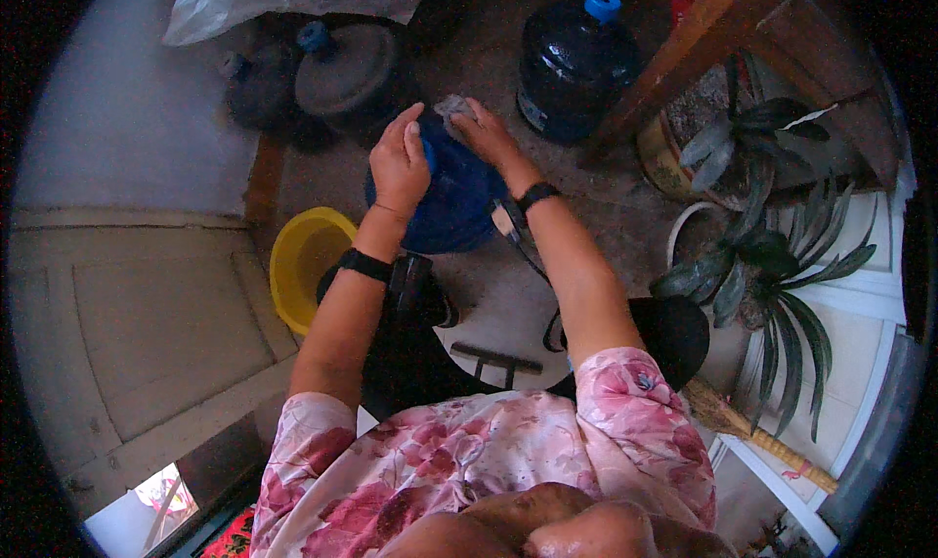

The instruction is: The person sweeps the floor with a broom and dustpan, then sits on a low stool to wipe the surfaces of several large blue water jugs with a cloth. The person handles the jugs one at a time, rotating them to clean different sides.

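Before me is a large blue water-cooler bottle (pixel 462 206). My left hand (pixel 399 166) curls around its blue cap (pixel 428 156), which is mostly hidden behind the fingers. On the bottle's far side, my right hand (pixel 487 136) grips a crumpled greyish cloth (pixel 453 106). The cloth is at the bottle's far edge; whether it touches the surface I cannot tell. Below my right wrist, a small light-coloured object (pixel 503 219) with a dark cable lies beside the bottle.
A yellow plastic basin (pixel 289 265) is at the left by a panelled wooden door (pixel 168 345). Another blue-capped bottle (pixel 571 67) stands ahead to the right, and dusty dark bottles (pixel 344 67) ahead to the left. Potted plants (pixel 762 257) and a straw broom (pixel 762 441) are at the right.
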Tool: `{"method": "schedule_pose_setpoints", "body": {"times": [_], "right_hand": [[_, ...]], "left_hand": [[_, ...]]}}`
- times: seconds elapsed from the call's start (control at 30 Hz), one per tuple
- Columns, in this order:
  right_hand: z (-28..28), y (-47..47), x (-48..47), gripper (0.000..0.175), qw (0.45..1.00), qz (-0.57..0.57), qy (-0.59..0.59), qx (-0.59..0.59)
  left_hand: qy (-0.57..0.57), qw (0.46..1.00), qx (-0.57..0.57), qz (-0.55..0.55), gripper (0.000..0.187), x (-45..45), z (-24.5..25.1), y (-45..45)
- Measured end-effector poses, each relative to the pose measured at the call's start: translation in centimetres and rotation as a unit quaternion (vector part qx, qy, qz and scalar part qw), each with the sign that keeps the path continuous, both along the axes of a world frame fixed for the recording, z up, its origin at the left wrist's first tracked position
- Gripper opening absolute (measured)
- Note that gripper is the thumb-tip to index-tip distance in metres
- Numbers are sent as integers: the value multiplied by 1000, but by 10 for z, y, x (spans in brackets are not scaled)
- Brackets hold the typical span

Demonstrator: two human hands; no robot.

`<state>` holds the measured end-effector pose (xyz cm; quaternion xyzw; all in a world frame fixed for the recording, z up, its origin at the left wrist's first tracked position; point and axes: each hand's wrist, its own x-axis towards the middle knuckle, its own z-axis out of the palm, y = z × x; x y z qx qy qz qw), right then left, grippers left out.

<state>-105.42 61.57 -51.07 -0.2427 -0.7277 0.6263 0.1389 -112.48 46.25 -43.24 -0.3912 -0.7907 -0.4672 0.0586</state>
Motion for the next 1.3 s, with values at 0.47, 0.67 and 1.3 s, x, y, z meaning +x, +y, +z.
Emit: {"method": "schedule_pose_setpoints", "body": {"times": [0.47, 0.67, 1.3], "right_hand": [[5, -22, -15, 38, 922, 132, 124, 341], [-5, 18, -56, 39, 982, 179, 57, 21], [-32, -131, 95, 47, 919, -272, 24, 283]], "left_hand": [[25, 999, 22, -13, 34, -2, -4, -2], [10, 999, 16, -37, 34, -2, -8, 0], [-5, 1000, 5, 4, 33, 0, -13, -3]]}}
